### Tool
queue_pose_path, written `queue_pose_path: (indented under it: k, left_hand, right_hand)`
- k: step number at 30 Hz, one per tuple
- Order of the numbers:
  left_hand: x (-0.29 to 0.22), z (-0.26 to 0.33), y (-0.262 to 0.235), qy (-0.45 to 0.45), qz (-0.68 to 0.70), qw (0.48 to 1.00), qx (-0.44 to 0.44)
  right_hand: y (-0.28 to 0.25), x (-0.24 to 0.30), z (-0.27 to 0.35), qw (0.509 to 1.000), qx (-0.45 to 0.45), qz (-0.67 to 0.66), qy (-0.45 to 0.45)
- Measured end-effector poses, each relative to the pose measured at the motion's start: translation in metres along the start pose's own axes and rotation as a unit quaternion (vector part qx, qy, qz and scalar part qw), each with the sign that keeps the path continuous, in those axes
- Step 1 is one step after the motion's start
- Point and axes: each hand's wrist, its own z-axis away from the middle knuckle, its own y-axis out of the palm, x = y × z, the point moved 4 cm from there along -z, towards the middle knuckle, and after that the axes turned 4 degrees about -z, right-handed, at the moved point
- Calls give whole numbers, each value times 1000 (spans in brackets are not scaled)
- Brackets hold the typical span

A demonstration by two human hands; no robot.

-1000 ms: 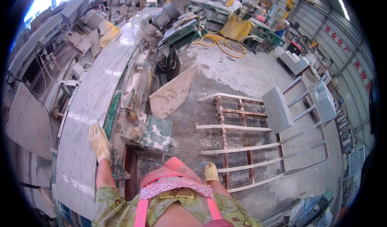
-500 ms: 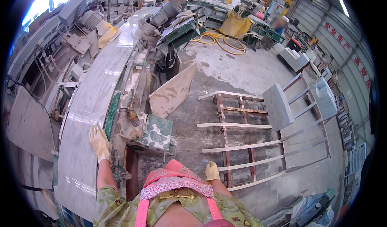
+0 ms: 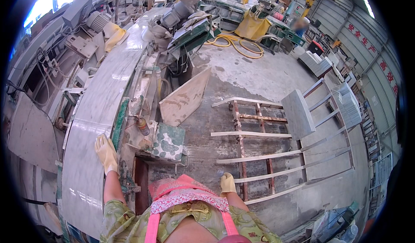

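L hand point(image 3: 106, 153) is resting fingers-out, gripping nada, on the marble slab point(image 3: 84, 174) beside the green rail point(image 3: 120, 122), prob steadying it; next prob needs flat palm. R hand point(image 3: 228, 184) is curling, can't tell if holding sth.

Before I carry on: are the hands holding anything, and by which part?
The left hand rests flat on the marbled slab, holding nothing; whether the right hand holds anything can't be told.

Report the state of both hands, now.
Left hand: open, laid at the edge of the pale slab, nothing seen gripped.
Right hand: looks curled; whether open or closed cannot be told.
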Motion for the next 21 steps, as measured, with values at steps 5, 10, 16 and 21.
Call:
queue_pose_path:
  k: [5,10,16,21]
  left_hand:
    - [-2,0,-4,-1,3,1000,6]
    - [-3,-1,-4,1,6,1000,-9]
    - [-3,-1,-7,3,1,1000,-9]
    - [-6,-2,-14,8,9,1000,-4]
  right_hand:
    - [-3,4,1,1000,2,-4,14]
    - [-3,2,-1,1000,-4,-3,15]
    - [-2,-4,1,1000,-1,-14,26]
    - [-1,-7,1,999,5,-25,40]
